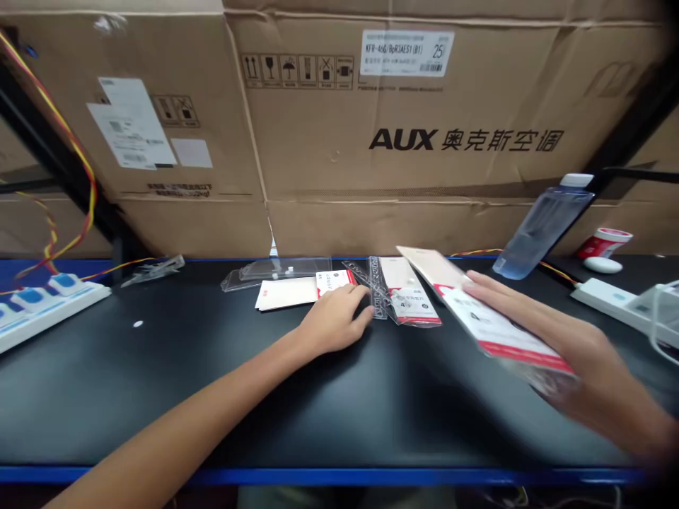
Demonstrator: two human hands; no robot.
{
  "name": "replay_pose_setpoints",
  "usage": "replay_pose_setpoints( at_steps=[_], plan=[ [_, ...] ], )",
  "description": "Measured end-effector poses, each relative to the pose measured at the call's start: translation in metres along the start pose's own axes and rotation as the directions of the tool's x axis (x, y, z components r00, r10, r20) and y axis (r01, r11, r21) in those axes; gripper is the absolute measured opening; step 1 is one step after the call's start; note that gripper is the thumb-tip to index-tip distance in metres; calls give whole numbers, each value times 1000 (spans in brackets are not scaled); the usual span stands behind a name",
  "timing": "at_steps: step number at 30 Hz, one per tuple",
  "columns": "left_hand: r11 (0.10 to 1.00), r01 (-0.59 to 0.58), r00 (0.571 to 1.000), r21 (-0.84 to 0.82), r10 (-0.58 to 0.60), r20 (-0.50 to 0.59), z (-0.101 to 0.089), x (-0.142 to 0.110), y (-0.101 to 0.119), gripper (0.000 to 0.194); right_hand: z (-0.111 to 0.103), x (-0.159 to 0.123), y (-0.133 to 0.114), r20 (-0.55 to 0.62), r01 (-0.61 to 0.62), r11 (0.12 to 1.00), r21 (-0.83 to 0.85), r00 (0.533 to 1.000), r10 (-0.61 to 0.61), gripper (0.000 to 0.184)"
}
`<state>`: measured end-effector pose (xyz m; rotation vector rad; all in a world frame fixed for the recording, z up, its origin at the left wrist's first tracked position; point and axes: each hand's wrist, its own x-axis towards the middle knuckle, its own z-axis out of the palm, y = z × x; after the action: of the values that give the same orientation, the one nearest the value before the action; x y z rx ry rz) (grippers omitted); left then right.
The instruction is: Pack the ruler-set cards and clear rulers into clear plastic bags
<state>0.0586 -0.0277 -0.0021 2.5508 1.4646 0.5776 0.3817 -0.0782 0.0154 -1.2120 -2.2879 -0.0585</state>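
My right hand point(573, 346) grips a white and red card in a clear plastic sleeve point(477, 318), tilted above the tabletop at the right. Over the desk's middle, my left hand point(339, 318) reaches to the right end of a small stack of white and red cards point(289, 292). Its thumb stands apart from its fingers, and nothing visible is held. Just right of that hand lie some clear plastic strips with dark print point(375, 283) and another sleeved card point(411, 300). Behind the stack are clear plastic sleeves point(302, 267).
A large cardboard box point(318, 170) forms the back. A water bottle point(546, 226) leans at the right, near a red and white container point(605, 242) and a white power strip point(615, 300). Another power strip point(58, 304) is left. A small white disc point(138, 324) lies on the black tabletop point(185, 353).
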Motion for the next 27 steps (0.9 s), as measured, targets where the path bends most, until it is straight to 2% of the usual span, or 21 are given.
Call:
replay_pose_setpoints(
  at_steps=[1,6,10,14,18,22,24,27],
  plan=[
    [1000,10,1000,24,-10,-7,4,9,3,41,6,17,10,-1,31,999,-20,1000,-31,65],
    [994,-2,1000,112,1,9,21,43,12,50,47,79,48,240,144,981,-133,965,-109,57],
    [993,-38,999,110,34,37,28,57,8,48,59,95,62,301,249,955,-164,934,-192,66],
    [994,-72,997,76,71,23,29,55,4,44,61,97,72,362,267,960,-85,906,-220,73],
    [995,-93,996,46,92,16,27,45,1,40,65,98,73,396,273,959,-76,891,-222,70],
    [996,-90,996,17,90,10,24,39,0,35,65,99,63,432,289,954,-81,872,-228,73],
    [997,-81,997,6,81,2,24,38,1,33,63,102,55,427,266,960,-87,880,-205,75],
    [998,-60,998,-2,60,-18,25,39,5,29,61,114,41,372,172,977,-129,922,-113,67]
  ],
)
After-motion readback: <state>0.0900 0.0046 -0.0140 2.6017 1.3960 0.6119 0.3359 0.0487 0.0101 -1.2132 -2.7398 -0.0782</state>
